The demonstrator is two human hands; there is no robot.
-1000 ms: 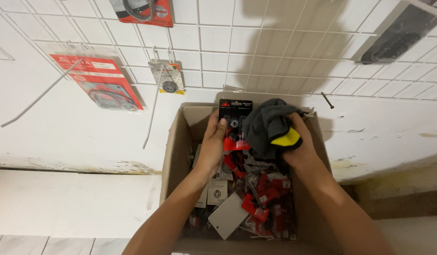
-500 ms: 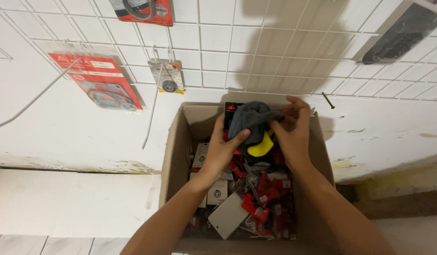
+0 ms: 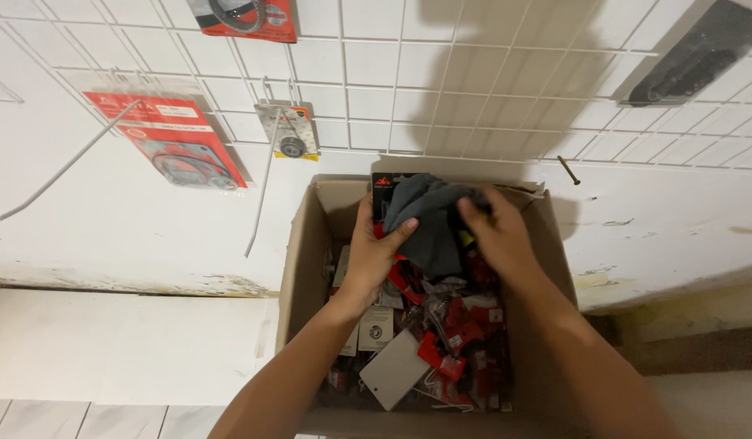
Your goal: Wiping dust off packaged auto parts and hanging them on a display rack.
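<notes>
My left hand [image 3: 374, 250] grips a black and red carded package [image 3: 383, 184] at the far end of an open cardboard box [image 3: 298, 268]. A dark grey cloth [image 3: 429, 223] is draped over the package, and my left thumb presses on the cloth's edge. From the right side, my right hand [image 3: 495, 236] clutches the cloth. Most of the package is hidden under the cloth. Below my hands the box holds several red and black packaged parts [image 3: 457, 333] and a plain grey card [image 3: 394, 371].
A white wire grid panel [image 3: 408, 81] behind the box carries a red packaged gasket [image 3: 177, 146], a small carded bearing [image 3: 290, 132], another red package [image 3: 246, 16] at the top and a dark package [image 3: 701, 53] at the upper right. A loose hook [image 3: 567, 169] lies beside the box.
My right hand has brought the grey cloth left over the package held by my left hand. The yellow bit seen under the cloth earlier is now almost hidden.
</notes>
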